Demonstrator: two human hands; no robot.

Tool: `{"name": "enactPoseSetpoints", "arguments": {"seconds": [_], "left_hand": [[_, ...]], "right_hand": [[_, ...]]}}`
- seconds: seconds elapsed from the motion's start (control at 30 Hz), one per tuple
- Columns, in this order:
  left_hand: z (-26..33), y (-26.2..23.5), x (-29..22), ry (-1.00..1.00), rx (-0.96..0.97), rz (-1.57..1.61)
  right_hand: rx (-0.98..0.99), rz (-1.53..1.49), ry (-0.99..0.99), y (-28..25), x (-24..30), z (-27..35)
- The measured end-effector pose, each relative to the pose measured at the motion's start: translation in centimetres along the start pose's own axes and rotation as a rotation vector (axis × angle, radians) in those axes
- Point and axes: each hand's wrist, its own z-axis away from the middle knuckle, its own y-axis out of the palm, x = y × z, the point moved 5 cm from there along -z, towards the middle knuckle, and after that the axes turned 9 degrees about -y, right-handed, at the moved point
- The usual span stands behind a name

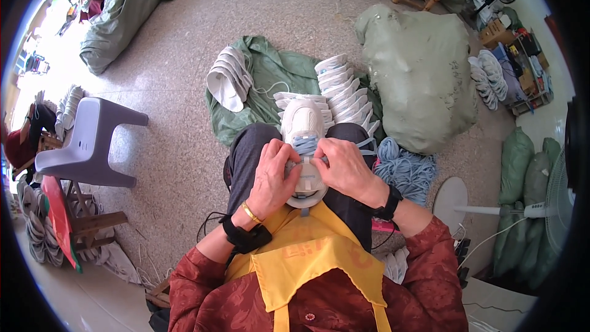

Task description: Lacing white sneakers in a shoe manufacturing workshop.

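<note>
A white shoe upper [302, 120] lies between my knees, its toe pointing away from me and its round heel opening toward my apron. Light blue lace [305, 144] crosses its front below the toe. My left hand [275, 173] is closed on the left edge by the lacing, thumb and fingertips pinched together. On the opposite edge my right hand [348, 169] pinches in the same way. Whether a lace end is between the fingertips is hidden. Past the toe, stacked white uppers [347, 93] lie on a green cloth [273, 64], with a nested stack of white uppers [228, 80] at its left.
A heap of blue laces [405, 170] lies by my right knee. Beyond it stands a big grey-green sack [421, 80]. A grey plastic stool [89, 141] is on the left, a fan [559, 200] on the right. A yellow apron [307, 258] covers my lap.
</note>
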Motion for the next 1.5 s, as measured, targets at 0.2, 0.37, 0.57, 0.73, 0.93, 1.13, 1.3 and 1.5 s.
{"name": "enactPoseSetpoints", "arguments": {"seconds": [0.2, 0.37, 0.57, 0.73, 0.93, 1.13, 1.3, 1.5], "left_hand": [[-0.4, 0.8, 0.1, -0.010, -0.040, -0.048], [-1.1, 0.9, -0.8, 0.081, 0.016, -0.157], [-1.3, -1.9, 0.6, 0.093, 0.045, -0.221], [0.7, -9.7, 4.3, -0.127, -0.036, -0.202], [6.9, -21.6, 12.5, -0.417, -0.206, -0.432], [16.3, -33.5, 25.2, -0.582, -0.464, -0.712], [16.3, -30.0, 25.1, -0.552, -0.430, -0.644], [7.0, -16.6, 10.1, -0.255, -0.266, -0.260]], "right_hand": [[-0.016, -0.032, 0.011, -0.1, -0.2, 0.1], [-0.029, -0.092, 0.001, -0.8, -0.3, 0.1], [0.033, -0.043, 0.011, -2.1, -0.4, 0.2], [0.069, -0.110, 0.087, -3.3, -0.9, -0.3], [0.113, -0.147, 0.056, -3.8, -1.0, -1.1], [0.164, -0.292, 0.046, -2.4, -0.5, -1.8], [0.100, -0.183, 0.052, -2.6, -0.7, -0.3], [0.034, -0.040, 0.005, -1.8, -0.8, 2.2]]}}
